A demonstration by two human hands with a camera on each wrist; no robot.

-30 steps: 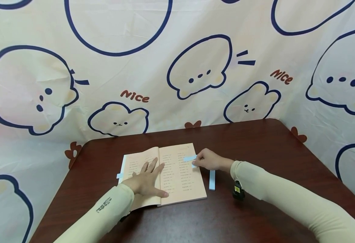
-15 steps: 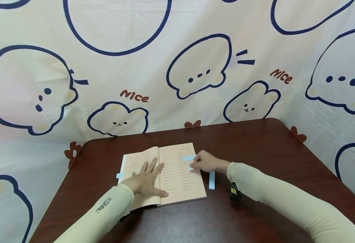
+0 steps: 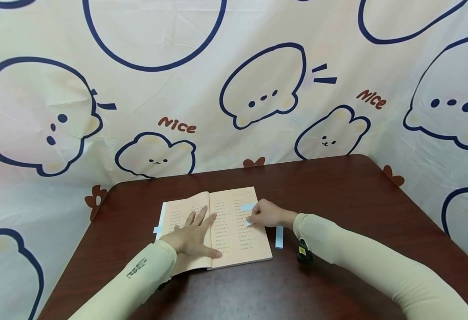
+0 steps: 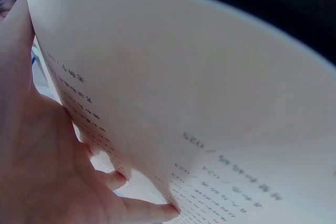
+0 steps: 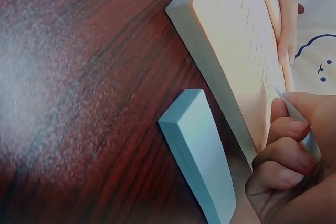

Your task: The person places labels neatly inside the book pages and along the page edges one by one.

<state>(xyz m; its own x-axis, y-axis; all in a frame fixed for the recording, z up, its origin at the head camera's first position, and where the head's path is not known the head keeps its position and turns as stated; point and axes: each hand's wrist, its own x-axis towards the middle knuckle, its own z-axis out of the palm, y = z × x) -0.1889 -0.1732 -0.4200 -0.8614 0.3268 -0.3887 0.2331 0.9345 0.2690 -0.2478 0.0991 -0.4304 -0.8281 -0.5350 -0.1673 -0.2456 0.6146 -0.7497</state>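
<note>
An open book (image 3: 234, 240) with printed pages lies on the table. My left hand (image 3: 194, 238) rests spread across it near the fold, fingers extended; the left wrist view shows fingertips touching the printed page (image 4: 210, 66). My right hand (image 3: 266, 213) is over the right page's outer edge, pinching a light blue sticky strip (image 3: 249, 223) between thumb and forefinger, its other fingers curled. Most of that strip is hidden by the fingers. Just above it, another light blue strip (image 3: 248, 207) lies on the page, partly covered by the hand.
A thick light blue pad of sticky notes (image 5: 202, 150) lies on the table (image 3: 318, 191) beside the book's right edge. From the book's left edge sticks out a small blue tab (image 3: 158, 230). A patterned cloth (image 3: 258, 80) hangs behind the table.
My right hand has moved a little left and slightly down over the right page, carrying the pinched strip inward. The left hand and the book stay in place.
</note>
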